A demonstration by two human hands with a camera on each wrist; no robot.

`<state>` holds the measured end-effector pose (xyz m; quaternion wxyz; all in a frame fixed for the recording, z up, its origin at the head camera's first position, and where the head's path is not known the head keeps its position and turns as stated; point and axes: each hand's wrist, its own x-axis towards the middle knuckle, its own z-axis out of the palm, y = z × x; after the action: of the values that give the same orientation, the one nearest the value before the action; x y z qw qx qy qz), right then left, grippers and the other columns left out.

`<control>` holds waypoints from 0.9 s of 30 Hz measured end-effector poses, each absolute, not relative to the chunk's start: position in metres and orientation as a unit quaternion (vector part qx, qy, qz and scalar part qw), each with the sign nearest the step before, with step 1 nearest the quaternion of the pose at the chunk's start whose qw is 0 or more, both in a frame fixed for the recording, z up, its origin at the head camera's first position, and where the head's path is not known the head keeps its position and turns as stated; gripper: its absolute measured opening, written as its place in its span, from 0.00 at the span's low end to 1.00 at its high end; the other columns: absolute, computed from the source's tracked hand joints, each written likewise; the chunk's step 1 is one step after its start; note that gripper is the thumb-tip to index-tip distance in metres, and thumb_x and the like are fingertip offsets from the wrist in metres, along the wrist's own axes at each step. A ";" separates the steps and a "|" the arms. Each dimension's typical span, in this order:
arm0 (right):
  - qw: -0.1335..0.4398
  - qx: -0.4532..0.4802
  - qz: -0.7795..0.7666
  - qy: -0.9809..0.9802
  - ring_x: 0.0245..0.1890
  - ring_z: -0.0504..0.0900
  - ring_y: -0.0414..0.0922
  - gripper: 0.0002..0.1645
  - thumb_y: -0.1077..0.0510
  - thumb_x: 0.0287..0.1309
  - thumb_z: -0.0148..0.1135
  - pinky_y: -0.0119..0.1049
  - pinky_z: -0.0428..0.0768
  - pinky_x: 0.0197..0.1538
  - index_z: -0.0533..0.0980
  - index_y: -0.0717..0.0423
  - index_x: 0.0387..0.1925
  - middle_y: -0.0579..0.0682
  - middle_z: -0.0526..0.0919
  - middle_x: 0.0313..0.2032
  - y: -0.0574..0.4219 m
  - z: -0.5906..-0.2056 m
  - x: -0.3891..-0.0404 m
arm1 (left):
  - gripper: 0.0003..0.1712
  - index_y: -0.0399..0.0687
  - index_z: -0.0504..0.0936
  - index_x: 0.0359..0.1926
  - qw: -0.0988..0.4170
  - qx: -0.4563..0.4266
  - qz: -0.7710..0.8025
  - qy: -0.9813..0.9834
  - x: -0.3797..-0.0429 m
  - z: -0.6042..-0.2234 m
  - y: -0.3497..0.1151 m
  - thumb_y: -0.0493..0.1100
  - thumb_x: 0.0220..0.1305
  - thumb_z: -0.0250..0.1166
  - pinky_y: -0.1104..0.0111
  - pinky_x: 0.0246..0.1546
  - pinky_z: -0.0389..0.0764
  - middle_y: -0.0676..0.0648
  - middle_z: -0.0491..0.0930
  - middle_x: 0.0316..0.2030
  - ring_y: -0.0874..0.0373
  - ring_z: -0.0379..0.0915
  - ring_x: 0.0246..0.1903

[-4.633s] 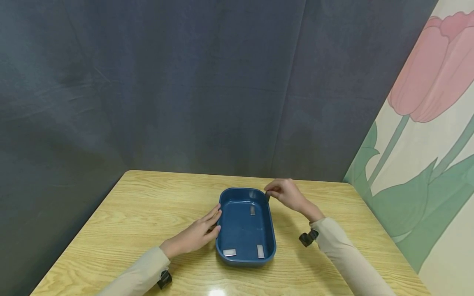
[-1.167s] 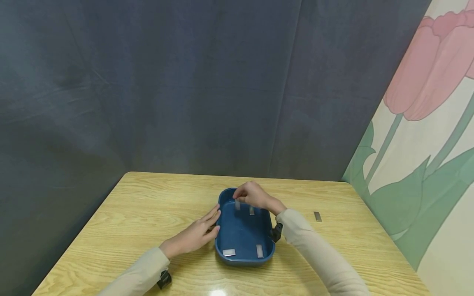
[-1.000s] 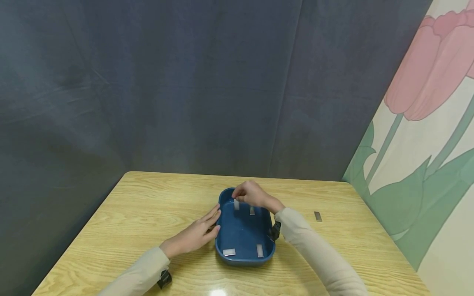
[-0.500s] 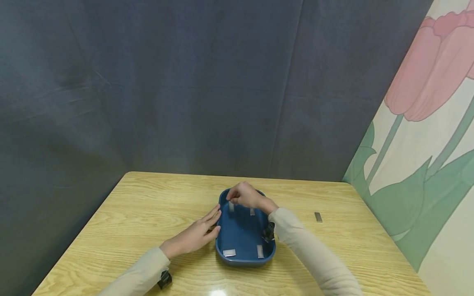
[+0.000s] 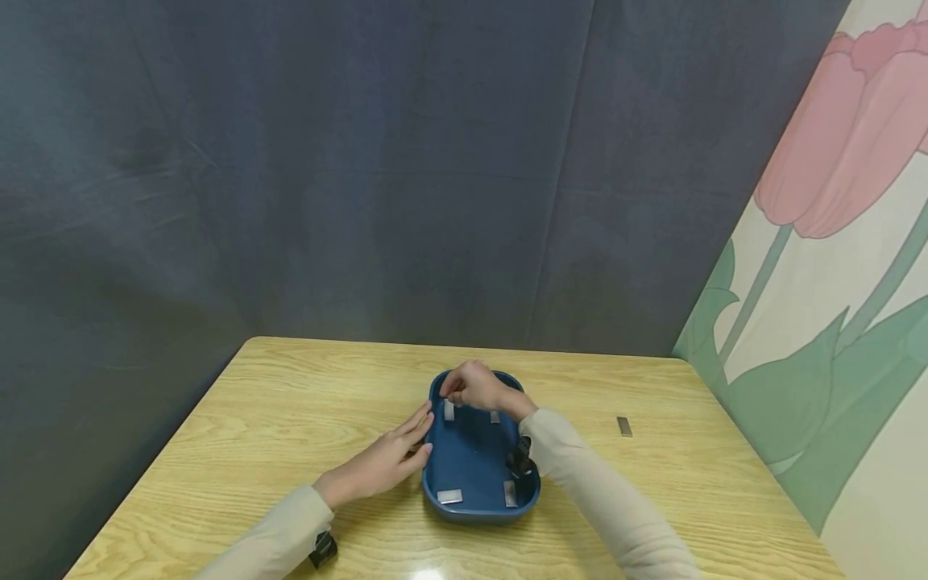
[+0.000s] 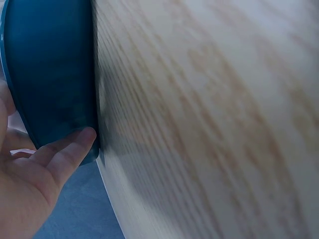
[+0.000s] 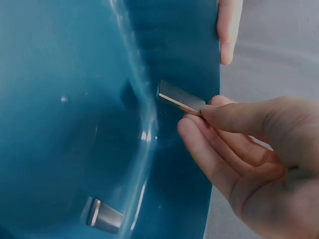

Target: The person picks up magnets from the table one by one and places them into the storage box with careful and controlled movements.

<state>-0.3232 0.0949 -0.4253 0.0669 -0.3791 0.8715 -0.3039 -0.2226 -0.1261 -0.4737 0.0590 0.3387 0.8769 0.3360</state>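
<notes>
A blue rectangular plastic basin (image 5: 474,455) with rounded corners sits on the wooden table. My left hand (image 5: 387,461) rests against its left side, fingers extended along the wall, as the left wrist view shows too. Reaching inside the far left corner, my right hand (image 5: 478,385) pinches one end of a small flat metal block (image 7: 180,97) between thumb and fingertips. The block is tilted and close to the basin's inner wall. On the basin floor lie a block (image 5: 449,496) at near left, another (image 5: 511,494) at near right and a third (image 5: 495,416) at far right.
One more metal block (image 5: 624,426) lies on the table (image 5: 312,387) to the right of the basin. A dark curtain (image 5: 399,177) hangs behind the table. A wall painted with tulips (image 5: 834,322) rises on the right.
A block now lies on the table to the right. My right hand has moved from the basin's right rim into it, then leftward and lower with the held block. The left hand stays put.
</notes>
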 end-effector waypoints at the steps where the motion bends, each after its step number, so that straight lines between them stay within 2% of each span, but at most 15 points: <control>1: 0.068 -0.377 -0.304 0.872 0.31 0.85 0.45 0.09 0.74 0.60 0.61 0.31 0.82 0.35 0.84 0.66 0.39 0.57 0.87 0.35 0.094 -0.426 -0.323 | 0.33 0.34 0.51 0.76 0.058 0.338 0.336 0.877 -0.223 -0.474 -0.126 0.47 0.80 0.46 0.63 0.58 0.75 0.43 0.37 0.78 0.53 0.67 0.65; 11: 0.088 -0.349 -0.318 0.877 0.31 0.85 0.44 0.12 0.78 0.58 0.60 0.33 0.83 0.35 0.84 0.65 0.38 0.55 0.86 0.33 0.091 -0.434 -0.325 | 0.33 0.35 0.52 0.76 0.046 0.338 0.331 0.880 -0.223 -0.476 -0.126 0.48 0.80 0.47 0.59 0.61 0.72 0.44 0.39 0.78 0.50 0.53 0.71; 18: 0.096 -0.337 -0.321 0.880 0.30 0.86 0.46 0.12 0.78 0.58 0.60 0.33 0.83 0.35 0.84 0.65 0.38 0.55 0.86 0.33 0.089 -0.435 -0.326 | 0.33 0.35 0.52 0.76 0.050 0.339 0.329 0.880 -0.223 -0.476 -0.126 0.48 0.80 0.47 0.61 0.59 0.74 0.43 0.38 0.78 0.50 0.56 0.70; 27: 0.113 -0.308 -0.337 0.882 0.30 0.86 0.50 0.13 0.80 0.56 0.59 0.35 0.84 0.34 0.83 0.66 0.37 0.56 0.85 0.32 0.087 -0.439 -0.327 | 0.33 0.34 0.52 0.75 0.044 0.340 0.332 0.879 -0.223 -0.476 -0.127 0.47 0.80 0.47 0.59 0.61 0.72 0.43 0.39 0.78 0.50 0.52 0.72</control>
<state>-0.3270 0.0871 -0.4391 0.1126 -0.3085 0.8822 -0.3374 -0.2235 -0.1270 -0.4757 0.0435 0.3403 0.8787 0.3320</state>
